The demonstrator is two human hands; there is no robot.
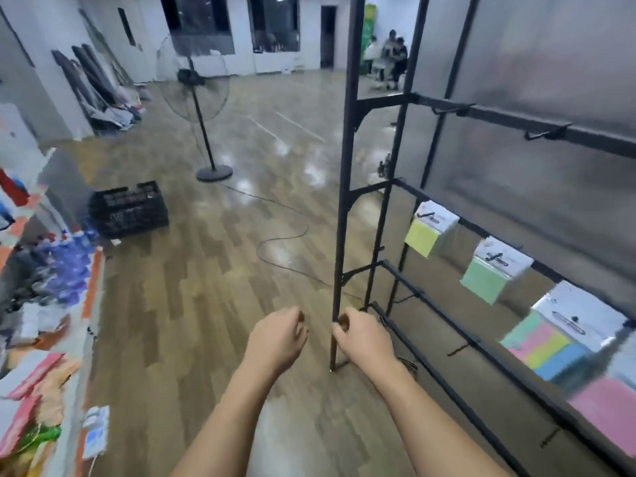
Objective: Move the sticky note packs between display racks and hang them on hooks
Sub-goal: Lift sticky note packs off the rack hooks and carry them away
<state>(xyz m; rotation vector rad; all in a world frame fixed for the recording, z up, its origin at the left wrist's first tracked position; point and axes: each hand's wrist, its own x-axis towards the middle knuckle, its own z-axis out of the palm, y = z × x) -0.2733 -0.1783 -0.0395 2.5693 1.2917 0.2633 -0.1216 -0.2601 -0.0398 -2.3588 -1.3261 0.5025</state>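
Both forearms reach out low in view, nearest the camera; left hand (278, 333) and right hand (361, 335) hang over the floor, fingers loosely curled, neither holding a pack. Right hand sits close by the front post of the display rack (347, 166); contact with the post can't be told.

Sticky note packs are on the rack to the right, hung on hooks along one rail: a yellow pack (428, 232) farthest, a green pack (492, 270) next, a multicolour striped pack (557, 339) nearer, and a pink pack (605, 418) nearest at the right edge, blurred. So at least four look placed. Upper rail (516, 120) carries bare hooks, and the lower rails near the floor also show bare hooks, so free spots remain.

Judgement: task is partway, between packs; with nothing in either hand, the likely next step is fetching another pack from elsewhere. Left side shows a blurred shelf of colourful goods (51, 287), too smeared to tell whether it is the source rack.

Farther out: black crate (129, 210) on the wood floor, standing fan (196, 94) with a cable trailing across the floor, people seated far back right.
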